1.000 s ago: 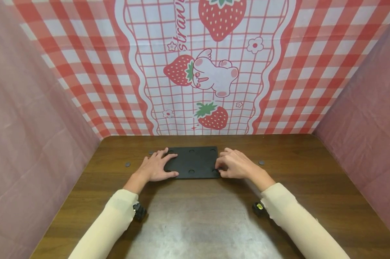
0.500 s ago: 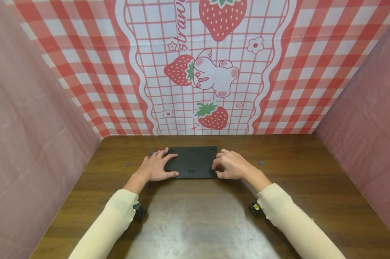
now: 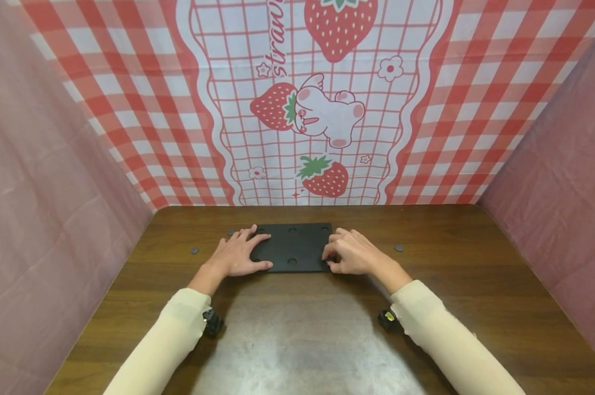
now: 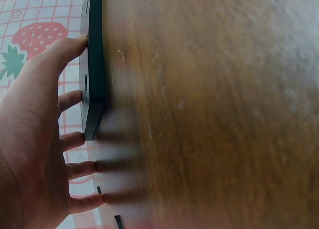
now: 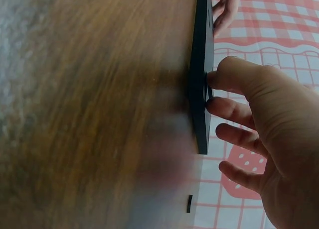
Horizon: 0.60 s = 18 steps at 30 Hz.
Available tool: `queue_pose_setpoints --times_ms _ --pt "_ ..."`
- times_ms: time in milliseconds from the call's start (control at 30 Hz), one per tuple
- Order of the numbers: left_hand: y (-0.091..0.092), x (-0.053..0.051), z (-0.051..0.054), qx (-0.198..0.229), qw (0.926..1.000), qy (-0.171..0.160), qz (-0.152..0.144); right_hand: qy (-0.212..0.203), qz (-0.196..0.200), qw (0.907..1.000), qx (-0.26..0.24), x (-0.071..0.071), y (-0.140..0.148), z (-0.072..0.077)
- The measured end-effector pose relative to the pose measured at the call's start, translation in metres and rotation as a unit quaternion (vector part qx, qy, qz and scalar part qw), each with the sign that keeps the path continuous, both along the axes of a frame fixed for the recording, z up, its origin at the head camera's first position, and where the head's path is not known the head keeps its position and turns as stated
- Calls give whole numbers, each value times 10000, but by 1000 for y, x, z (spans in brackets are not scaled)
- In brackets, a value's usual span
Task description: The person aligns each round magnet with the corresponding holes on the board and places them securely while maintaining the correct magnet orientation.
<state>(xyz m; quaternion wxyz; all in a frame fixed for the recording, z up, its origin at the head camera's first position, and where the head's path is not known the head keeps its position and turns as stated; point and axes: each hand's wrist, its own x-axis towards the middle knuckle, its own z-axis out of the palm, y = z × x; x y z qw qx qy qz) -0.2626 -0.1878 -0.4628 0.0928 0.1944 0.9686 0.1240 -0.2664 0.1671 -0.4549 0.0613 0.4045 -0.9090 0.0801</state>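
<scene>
A flat black rectangular board (image 3: 297,247) with round recesses along its edges lies on the table. My left hand (image 3: 235,255) spreads its fingers over the board's left end; in the left wrist view, its thumb touches the top while the outer fingers reach past the edge to the table. At the near right corner, my right hand (image 3: 354,252) pinches a small thin dark disc (image 5: 210,91) between thumb and index finger, against the board's top. Most of the disc is hidden by the fingertips. The other right fingers hang loosely curled.
Two small grey discs lie left of the board, one farther left (image 3: 195,250) and one by the left fingers (image 3: 230,233). Another grey disc (image 3: 398,248) lies to the right. A checked strawberry cloth (image 3: 322,109) hangs behind the wooden table (image 3: 297,329), with pink cloth at both sides.
My right hand has moved slightly left, from the board's right edge onto its near right corner, with the disc in its pinch. My left hand and the board stay put.
</scene>
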Motion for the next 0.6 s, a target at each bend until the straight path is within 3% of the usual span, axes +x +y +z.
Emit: queue_pose_setpoints --times_ms 600 --pt "-2 -1 -2 -1 10000 14 -19 22 96 10000 18 -1 1 -1"
